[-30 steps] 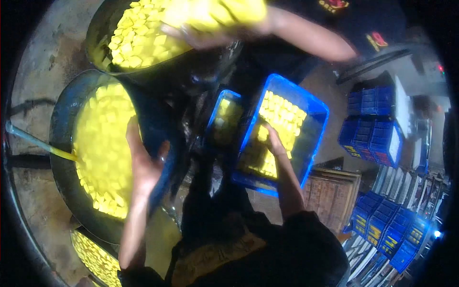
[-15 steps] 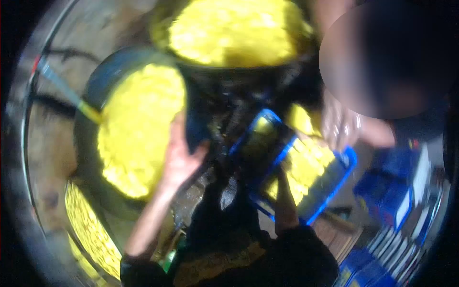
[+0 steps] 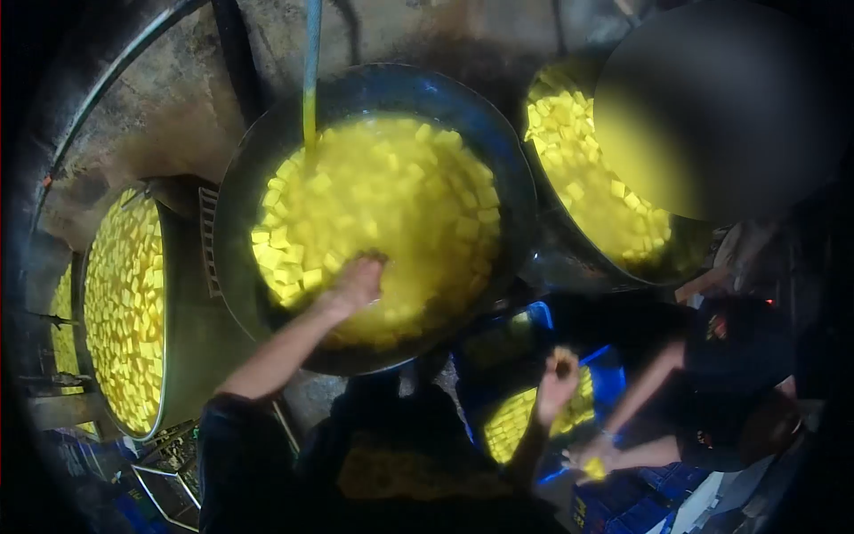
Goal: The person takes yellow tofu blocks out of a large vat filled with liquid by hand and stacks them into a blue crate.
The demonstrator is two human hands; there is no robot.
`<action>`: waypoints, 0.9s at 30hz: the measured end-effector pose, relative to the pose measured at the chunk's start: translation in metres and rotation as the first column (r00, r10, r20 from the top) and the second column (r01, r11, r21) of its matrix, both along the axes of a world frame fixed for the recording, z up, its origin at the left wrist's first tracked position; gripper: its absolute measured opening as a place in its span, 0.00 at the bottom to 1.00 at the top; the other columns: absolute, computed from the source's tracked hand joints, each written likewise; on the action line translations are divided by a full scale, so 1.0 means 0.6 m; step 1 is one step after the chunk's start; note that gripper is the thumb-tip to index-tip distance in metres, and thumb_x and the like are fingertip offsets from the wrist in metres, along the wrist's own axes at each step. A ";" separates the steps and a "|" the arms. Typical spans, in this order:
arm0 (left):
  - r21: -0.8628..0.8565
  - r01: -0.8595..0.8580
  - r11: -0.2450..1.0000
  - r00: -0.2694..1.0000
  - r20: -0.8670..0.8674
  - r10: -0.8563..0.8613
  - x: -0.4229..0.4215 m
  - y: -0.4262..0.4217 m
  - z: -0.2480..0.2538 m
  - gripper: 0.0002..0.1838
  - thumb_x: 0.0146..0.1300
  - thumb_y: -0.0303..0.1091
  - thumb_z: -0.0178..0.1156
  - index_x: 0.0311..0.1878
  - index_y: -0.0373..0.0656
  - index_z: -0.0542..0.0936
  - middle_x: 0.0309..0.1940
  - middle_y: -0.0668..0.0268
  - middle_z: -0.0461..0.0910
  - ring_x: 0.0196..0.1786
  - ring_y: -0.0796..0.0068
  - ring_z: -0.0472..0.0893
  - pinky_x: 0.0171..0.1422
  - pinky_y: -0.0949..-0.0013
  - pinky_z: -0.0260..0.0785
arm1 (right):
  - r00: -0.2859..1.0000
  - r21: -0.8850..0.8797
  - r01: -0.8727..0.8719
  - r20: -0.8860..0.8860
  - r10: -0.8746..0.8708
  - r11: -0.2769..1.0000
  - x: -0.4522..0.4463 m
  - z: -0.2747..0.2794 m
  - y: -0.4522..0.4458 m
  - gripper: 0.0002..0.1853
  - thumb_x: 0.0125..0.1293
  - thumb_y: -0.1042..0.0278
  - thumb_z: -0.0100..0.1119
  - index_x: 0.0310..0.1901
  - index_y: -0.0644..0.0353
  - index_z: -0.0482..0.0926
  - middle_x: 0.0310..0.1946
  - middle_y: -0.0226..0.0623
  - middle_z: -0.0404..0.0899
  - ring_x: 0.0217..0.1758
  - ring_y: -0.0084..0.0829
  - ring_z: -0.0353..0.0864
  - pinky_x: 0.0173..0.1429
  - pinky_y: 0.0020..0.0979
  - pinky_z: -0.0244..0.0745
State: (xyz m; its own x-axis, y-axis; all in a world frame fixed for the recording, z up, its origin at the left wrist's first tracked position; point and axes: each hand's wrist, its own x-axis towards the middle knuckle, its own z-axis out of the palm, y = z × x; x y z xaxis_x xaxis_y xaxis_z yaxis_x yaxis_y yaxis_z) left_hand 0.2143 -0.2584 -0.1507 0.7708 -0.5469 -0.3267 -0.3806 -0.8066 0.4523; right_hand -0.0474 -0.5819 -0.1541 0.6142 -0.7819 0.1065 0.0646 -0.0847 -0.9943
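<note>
My left hand (image 3: 360,280) reaches into a big dark wok (image 3: 238,196), its fingers curled at the surface of the yellow liquid. Small yellow blocks (image 3: 283,258), like dyed tofu, crowd the liquid around it. Whether a block is in those fingers cannot be made out. Over a blue crate (image 3: 608,374) my right hand (image 3: 558,387) is raised, fingers curled round a dark gap; anything inside is too unclear to name. Rows of yellow blocks (image 3: 511,425) lie in the crate below. A co-worker's hand (image 3: 580,454) holds a yellow piece (image 3: 594,467) beside the crate.
A blue-and-yellow pole (image 3: 311,80) stands in the wok. Another pot of yellow blocks (image 3: 578,178) is at upper right, partly covered by a blurred disc. At left is a large vessel of blocks (image 3: 124,311). The co-worker's dark sleeve (image 3: 712,356) is close on the right.
The view has swung left, bringing the wok to the centre. My left hand has gone from spread fingers to curled ones in the liquid; my right hand has risen from the crate.
</note>
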 end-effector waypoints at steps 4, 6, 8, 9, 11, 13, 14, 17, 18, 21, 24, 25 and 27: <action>0.448 0.271 0.852 0.888 0.226 -0.401 0.038 0.034 -0.092 0.22 0.62 0.30 0.50 0.60 0.41 0.72 0.58 0.50 0.72 0.59 0.53 0.73 0.66 0.57 0.63 | 0.835 -0.455 -0.550 -0.296 0.464 0.700 0.260 0.247 0.131 0.10 0.54 0.78 0.63 0.39 0.62 0.78 0.40 0.44 0.81 0.43 0.36 0.81 0.48 0.29 0.75; 0.526 0.417 0.741 0.903 -0.146 -0.405 0.058 0.025 -0.077 0.21 0.64 0.31 0.45 0.60 0.40 0.72 0.60 0.49 0.70 0.62 0.53 0.70 0.68 0.56 0.59 | 0.633 -0.523 -0.765 -0.504 0.588 0.376 0.374 0.215 0.184 0.14 0.55 0.67 0.64 0.43 0.61 0.79 0.42 0.46 0.80 0.47 0.46 0.79 0.51 0.38 0.75; 0.297 0.352 0.887 0.934 -0.051 -0.354 0.062 0.036 -0.091 0.21 0.61 0.30 0.49 0.59 0.40 0.72 0.57 0.50 0.72 0.59 0.53 0.72 0.66 0.56 0.62 | 0.385 -0.434 -0.898 -0.701 0.600 0.070 0.462 0.122 0.225 0.15 0.57 0.64 0.61 0.46 0.60 0.79 0.43 0.46 0.80 0.48 0.46 0.78 0.54 0.40 0.73; 0.170 0.312 0.935 0.949 -0.012 -0.315 0.059 0.044 -0.103 0.22 0.60 0.30 0.51 0.59 0.41 0.73 0.55 0.50 0.73 0.58 0.53 0.73 0.65 0.56 0.63 | 0.259 -0.338 -0.939 -0.807 0.531 -0.055 0.491 0.073 0.242 0.16 0.58 0.64 0.60 0.48 0.59 0.78 0.44 0.46 0.79 0.49 0.45 0.78 0.55 0.39 0.72; -0.099 0.219 0.971 0.975 0.054 -0.214 0.056 0.058 -0.121 0.22 0.57 0.30 0.55 0.57 0.41 0.73 0.52 0.50 0.75 0.56 0.53 0.75 0.63 0.55 0.65 | 0.187 -0.281 -0.936 -0.905 0.381 -0.210 0.535 -0.044 0.268 0.17 0.59 0.63 0.58 0.50 0.59 0.77 0.47 0.47 0.78 0.51 0.45 0.77 0.58 0.39 0.71; -0.241 0.155 0.958 0.987 0.080 -0.140 0.056 0.074 -0.121 0.23 0.55 0.29 0.57 0.57 0.42 0.74 0.51 0.50 0.76 0.54 0.53 0.76 0.62 0.55 0.66 | 0.094 -0.142 -0.917 -0.985 0.144 -0.374 0.564 -0.150 0.285 0.18 0.60 0.63 0.57 0.51 0.59 0.77 0.50 0.48 0.77 0.54 0.44 0.76 0.61 0.37 0.69; -0.294 0.161 0.942 0.982 0.145 -0.123 0.056 0.081 -0.113 0.21 0.54 0.31 0.59 0.54 0.42 0.75 0.48 0.50 0.77 0.54 0.53 0.76 0.61 0.54 0.66 | 0.074 -0.105 -0.935 -0.992 0.104 -0.340 0.561 -0.136 0.299 0.18 0.60 0.63 0.56 0.51 0.60 0.77 0.51 0.48 0.76 0.55 0.44 0.75 0.62 0.37 0.68; -0.257 0.131 0.957 0.990 0.077 -0.115 0.089 0.089 -0.035 0.16 0.55 0.32 0.57 0.48 0.39 0.76 0.43 0.50 0.78 0.50 0.52 0.77 0.54 0.54 0.68 | 0.041 -0.043 -0.999 -0.982 0.184 -0.007 0.552 -0.144 0.289 0.19 0.61 0.63 0.55 0.52 0.60 0.77 0.54 0.48 0.75 0.57 0.42 0.75 0.64 0.36 0.67; -0.159 0.121 0.980 0.990 -0.053 -0.131 0.111 0.089 -0.015 0.14 0.57 0.33 0.53 0.44 0.36 0.77 0.40 0.50 0.79 0.48 0.52 0.78 0.49 0.55 0.71 | 0.009 0.010 -0.997 -0.971 0.239 0.079 0.562 -0.125 0.283 0.19 0.61 0.63 0.55 0.52 0.60 0.77 0.55 0.47 0.75 0.58 0.42 0.74 0.65 0.36 0.66; 0.032 0.163 0.986 0.969 0.183 -0.166 0.168 0.077 -0.060 0.20 0.50 0.30 0.61 0.49 0.39 0.76 0.44 0.48 0.77 0.51 0.50 0.76 0.56 0.49 0.65 | -0.099 0.090 -0.995 -0.950 0.295 -0.043 0.614 -0.009 0.262 0.18 0.60 0.64 0.57 0.51 0.61 0.78 0.52 0.47 0.77 0.55 0.40 0.77 0.63 0.39 0.68; 0.006 0.151 0.989 0.977 0.149 -0.150 0.217 0.070 -0.118 0.14 0.50 0.29 0.59 0.42 0.37 0.77 0.37 0.51 0.79 0.45 0.54 0.80 0.48 0.53 0.71 | -0.071 0.075 -0.997 -0.856 0.513 -0.013 0.687 0.090 0.274 0.14 0.59 0.66 0.61 0.46 0.61 0.79 0.47 0.47 0.79 0.51 0.38 0.78 0.60 0.38 0.72; 0.001 0.146 0.989 0.980 0.137 -0.145 0.229 0.067 -0.120 0.12 0.50 0.29 0.58 0.39 0.36 0.78 0.35 0.51 0.80 0.42 0.55 0.81 0.45 0.54 0.73 | -0.042 0.052 -0.999 -0.896 0.443 0.011 0.716 0.098 0.287 0.12 0.58 0.65 0.60 0.43 0.59 0.80 0.46 0.44 0.80 0.51 0.38 0.79 0.56 0.40 0.73; 0.216 0.227 0.950 0.973 -0.085 -0.213 0.246 0.053 -0.097 0.13 0.51 0.29 0.58 0.40 0.36 0.79 0.39 0.50 0.80 0.44 0.56 0.81 0.49 0.55 0.73 | -0.019 0.029 -0.999 -0.927 0.374 0.022 0.748 0.069 0.314 0.11 0.57 0.63 0.60 0.40 0.57 0.81 0.44 0.41 0.81 0.50 0.38 0.79 0.52 0.41 0.75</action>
State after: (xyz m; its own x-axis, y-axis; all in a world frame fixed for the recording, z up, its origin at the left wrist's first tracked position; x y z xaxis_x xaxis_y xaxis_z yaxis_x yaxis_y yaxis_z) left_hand 0.3620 -0.2266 -0.2090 0.6147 -0.6086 -0.5018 -0.5375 -0.7888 0.2983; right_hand 0.4011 -0.3936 -0.1127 0.7733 0.3111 -0.5525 0.0523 -0.8997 -0.4333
